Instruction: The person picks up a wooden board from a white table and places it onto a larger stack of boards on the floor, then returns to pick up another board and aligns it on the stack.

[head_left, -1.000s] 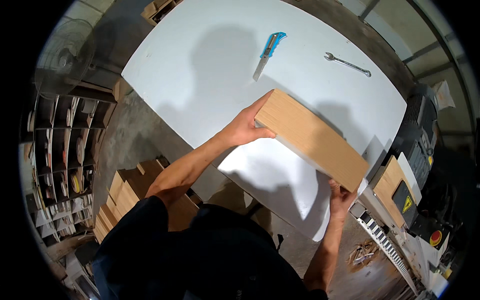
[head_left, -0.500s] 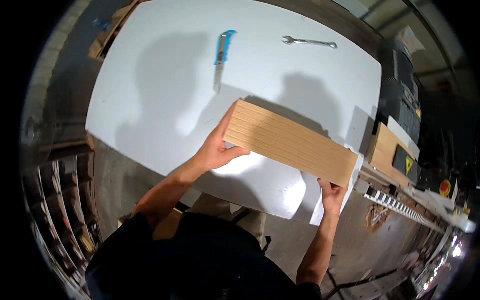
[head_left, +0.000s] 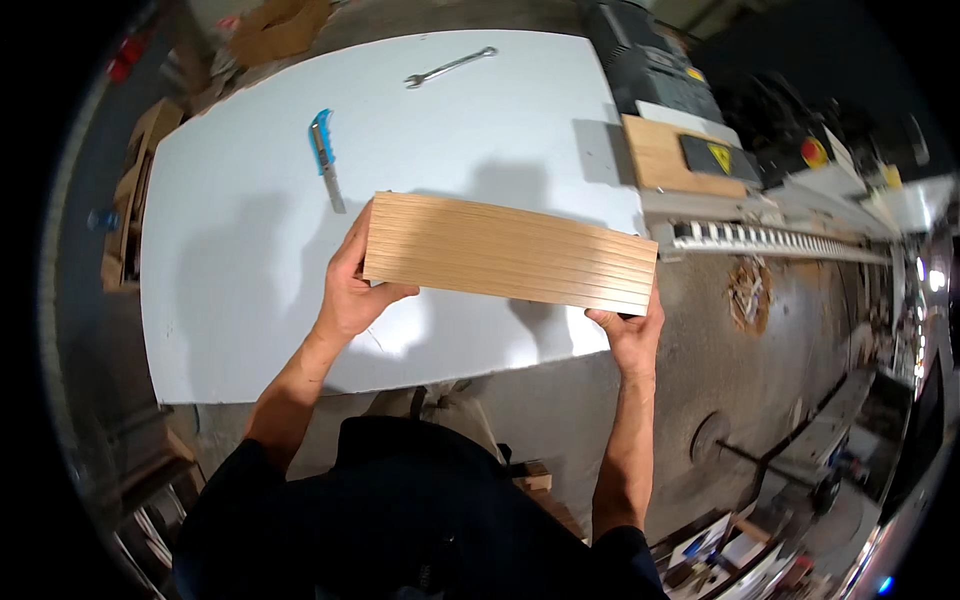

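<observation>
A rectangular wood-grain board [head_left: 510,252] is held up above the white table, its striped light-brown face toward me. My left hand [head_left: 352,291] grips its left end, thumb along the lower edge and fingers behind. At the other end my right hand [head_left: 634,332] is closed on the lower right corner, with the thumb at the bottom edge. The fingers behind the board are mostly hidden. Beyond the board, a blue utility knife [head_left: 324,155] lies on the table with its blade out. Farther back rests a silver combination wrench [head_left: 450,67]. Neither hand touches these tools.
The white table [head_left: 220,330] spreads under the board. Right of it stands a machine with a wooden panel [head_left: 665,160], a red button [head_left: 813,152] and a toothed rail [head_left: 760,240]. A cardboard box [head_left: 280,30] sits past the far left edge. Shavings [head_left: 748,295] lie on the floor.
My view has turned to the right, so the table, knife and wrench appear shifted left. The board now looks closer to level, its right end raised. Both hands keep their hold.
</observation>
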Motion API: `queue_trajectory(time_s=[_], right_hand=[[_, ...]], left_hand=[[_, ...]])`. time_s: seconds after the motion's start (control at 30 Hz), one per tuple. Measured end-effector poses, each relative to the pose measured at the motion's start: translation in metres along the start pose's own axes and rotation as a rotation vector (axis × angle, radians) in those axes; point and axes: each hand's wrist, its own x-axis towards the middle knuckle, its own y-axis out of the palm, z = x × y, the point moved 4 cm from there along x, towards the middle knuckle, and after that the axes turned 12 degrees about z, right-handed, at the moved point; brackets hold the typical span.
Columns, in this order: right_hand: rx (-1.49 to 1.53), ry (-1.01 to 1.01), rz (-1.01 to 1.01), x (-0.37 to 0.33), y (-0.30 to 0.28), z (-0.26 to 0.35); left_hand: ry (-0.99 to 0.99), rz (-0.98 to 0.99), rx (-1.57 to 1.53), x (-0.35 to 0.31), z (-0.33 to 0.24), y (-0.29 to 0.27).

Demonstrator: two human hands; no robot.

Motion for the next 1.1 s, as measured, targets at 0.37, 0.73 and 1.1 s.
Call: queue_trajectory(time_s=[0.37, 0.73, 1.1], right_hand=[[-0.254, -0.137, -0.465, -0.249, 0.019, 0.073], [-0.011, 0.188, -1.184, -0.565, 0.211, -0.011], [0.73, 0.062, -2.125, -0.655, 0.522, -0.078]], left_hand=[[0.159, 0.393, -0.086, -0.058, -0.079, 0.055], [-0.189, 1.351, -0.208, -0.232, -0.07, 0.184], [-0.388, 2.358, 0.155, -0.448, -0.043, 0.257]])
